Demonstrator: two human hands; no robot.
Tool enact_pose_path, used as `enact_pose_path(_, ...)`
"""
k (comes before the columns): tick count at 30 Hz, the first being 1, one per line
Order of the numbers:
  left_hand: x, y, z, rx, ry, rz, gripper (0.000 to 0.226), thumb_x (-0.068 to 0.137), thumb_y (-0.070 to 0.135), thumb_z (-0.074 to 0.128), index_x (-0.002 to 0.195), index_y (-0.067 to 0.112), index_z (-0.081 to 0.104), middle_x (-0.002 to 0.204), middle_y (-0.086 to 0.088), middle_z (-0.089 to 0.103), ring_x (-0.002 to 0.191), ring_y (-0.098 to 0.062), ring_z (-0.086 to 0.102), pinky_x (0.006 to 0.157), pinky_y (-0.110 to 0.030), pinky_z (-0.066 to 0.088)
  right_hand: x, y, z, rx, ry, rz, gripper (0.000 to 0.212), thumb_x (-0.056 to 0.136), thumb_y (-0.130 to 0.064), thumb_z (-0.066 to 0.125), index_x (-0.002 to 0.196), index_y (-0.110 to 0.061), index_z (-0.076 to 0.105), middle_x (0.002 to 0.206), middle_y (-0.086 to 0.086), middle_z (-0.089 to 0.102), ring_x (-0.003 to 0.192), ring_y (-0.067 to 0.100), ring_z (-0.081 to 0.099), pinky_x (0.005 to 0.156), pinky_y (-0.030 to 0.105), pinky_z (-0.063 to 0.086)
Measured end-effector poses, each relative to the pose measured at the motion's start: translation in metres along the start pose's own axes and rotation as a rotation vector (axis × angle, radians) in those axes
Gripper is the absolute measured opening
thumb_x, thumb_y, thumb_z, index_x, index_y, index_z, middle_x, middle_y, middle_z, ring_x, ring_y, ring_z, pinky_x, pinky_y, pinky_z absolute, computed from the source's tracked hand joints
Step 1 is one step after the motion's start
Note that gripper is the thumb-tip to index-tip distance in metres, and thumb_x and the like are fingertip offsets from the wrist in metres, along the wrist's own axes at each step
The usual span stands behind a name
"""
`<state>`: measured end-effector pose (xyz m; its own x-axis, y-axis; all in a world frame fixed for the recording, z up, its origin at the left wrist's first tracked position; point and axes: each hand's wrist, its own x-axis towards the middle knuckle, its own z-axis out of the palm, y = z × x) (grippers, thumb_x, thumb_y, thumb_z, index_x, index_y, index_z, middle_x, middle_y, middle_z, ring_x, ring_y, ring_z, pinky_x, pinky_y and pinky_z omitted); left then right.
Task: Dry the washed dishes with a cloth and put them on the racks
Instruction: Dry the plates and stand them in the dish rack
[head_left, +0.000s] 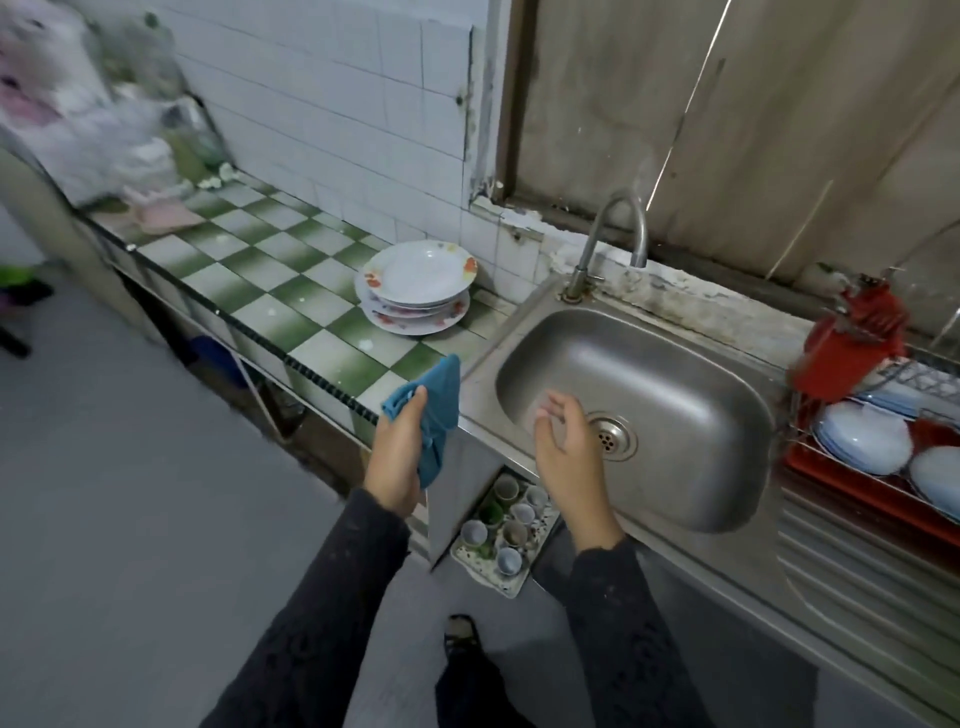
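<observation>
- The left hand (397, 449) grips the blue cloth (439, 410), fingers curled round it.
- The right hand (569, 441) hovers over the sink (691, 374), fingers loosely spread, holding nothing.
- The stacked plates (415, 286) sit on the table (249, 291) beside the sink. They are likely wet, slippery and breakable, so best lifted by the top rim.
- The rack (841, 480) stands right of the sink.

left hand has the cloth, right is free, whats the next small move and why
Probably reach the right hand to the top plate of the stack on the counter: that hand holds nothing and the left hand grips the blue cloth, ready to dry.
</observation>
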<state>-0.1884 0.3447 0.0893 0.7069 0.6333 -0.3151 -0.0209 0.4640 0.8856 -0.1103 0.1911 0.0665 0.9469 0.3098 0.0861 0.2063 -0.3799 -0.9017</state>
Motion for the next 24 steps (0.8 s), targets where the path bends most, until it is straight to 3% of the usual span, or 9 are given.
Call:
enact_pose_path(3,0.03,0.005,-0.016,0.025,0.043,0.007,0.014,0.103,0.028,0.049,0.11,0.021,0.059,0.112,-0.013,0.065,0.092,-0.024,0.063,0.078,-0.036,0.049,0.023,-0.002,0.028,0.01,-0.047,0.016,0.033,0.106,-0.026,0.047,0.138,-0.019,0.051,0.131,-0.006,0.056,0.12,0.007,0.052,0.089,0.012,0.036)
enact_pose_path(6,0.074,0.019,-0.021,0.021,0.056,0.017,0.013,0.103,0.027,0.049,0.11,0.021,0.058,0.105,-0.007,0.065,0.085,-0.018,0.064,0.075,-0.031,0.05,0.065,-0.006,0.059,0.042,-0.074,0.038,0.032,0.106,-0.026,0.047,0.137,-0.019,0.052,0.13,-0.005,0.058,0.118,0.007,0.053,0.085,0.004,0.036)
enact_pose_path(8,0.104,0.031,-0.022,0.04,0.073,0.042,0.01,0.104,0.025,0.048,0.105,0.022,0.058,0.091,-0.006,0.06,0.081,-0.017,0.06,0.082,-0.034,0.049,0.097,-0.011,0.08,0.084,-0.08,0.056,0.032,0.105,-0.022,0.048,0.136,-0.016,0.052,0.128,-0.003,0.059,0.121,0.011,0.054,0.097,0.016,0.041)
enact_pose_path(10,0.131,0.044,-0.023,0.055,0.084,0.041,0.013,0.105,0.024,0.046,0.098,0.023,0.057,0.076,-0.005,0.049,0.072,-0.016,0.053,0.079,-0.032,0.05,0.125,-0.016,0.099,0.122,-0.072,0.096,0.03,0.105,-0.021,0.048,0.134,-0.016,0.053,0.123,-0.004,0.059,0.121,0.013,0.054,0.102,0.028,0.043)
enact_pose_path(13,0.174,0.058,-0.03,0.065,0.091,0.018,0.014,0.105,0.024,0.046,0.098,0.023,0.058,0.072,-0.006,0.046,0.068,-0.016,0.048,0.068,-0.025,0.049,0.165,-0.023,0.13,0.171,-0.054,0.17,0.029,0.106,-0.019,0.047,0.133,-0.014,0.054,0.12,-0.006,0.058,0.117,0.01,0.053,0.091,0.02,0.038)
enact_pose_path(16,0.211,0.071,-0.043,0.122,0.096,0.033,0.019,0.105,0.026,0.045,0.093,0.023,0.06,0.069,-0.009,0.046,0.064,-0.017,0.046,0.061,-0.025,0.046,0.197,-0.027,0.159,0.224,-0.06,0.27,0.03,0.105,-0.02,0.047,0.135,-0.013,0.052,0.125,-0.001,0.056,0.115,0.013,0.053,0.089,0.021,0.037)
enact_pose_path(20,0.253,0.083,-0.054,0.126,0.127,-0.016,0.017,0.104,0.029,0.048,0.108,0.025,0.063,0.062,-0.004,0.05,0.06,-0.014,0.05,0.056,-0.022,0.046,0.229,-0.026,0.188,0.272,-0.052,0.384,0.032,0.104,-0.021,0.047,0.134,-0.012,0.05,0.118,-0.001,0.056,0.104,0.014,0.052,0.084,0.024,0.036)
enact_pose_path(22,0.272,0.09,-0.056,0.029,0.143,-0.099,0.017,0.103,0.029,0.05,0.096,0.023,0.064,0.059,-0.002,0.048,0.058,-0.012,0.048,0.062,-0.024,0.042,0.243,-0.023,0.204,0.288,-0.023,0.444,0.03,0.103,-0.021,0.048,0.132,-0.012,0.051,0.106,-0.006,0.056,0.095,0.011,0.053,0.076,0.027,0.039)
enact_pose_path(24,0.293,0.097,-0.058,0.001,0.152,-0.146,0.023,0.103,0.027,0.049,0.085,0.018,0.058,0.043,0.005,0.04,0.04,-0.004,0.04,0.06,-0.021,0.038,0.255,-0.02,0.22,0.291,0.004,0.498,0.029,0.101,-0.02,0.049,0.129,-0.012,0.053,0.099,-0.006,0.057,0.086,0.006,0.053,0.068,0.024,0.04)
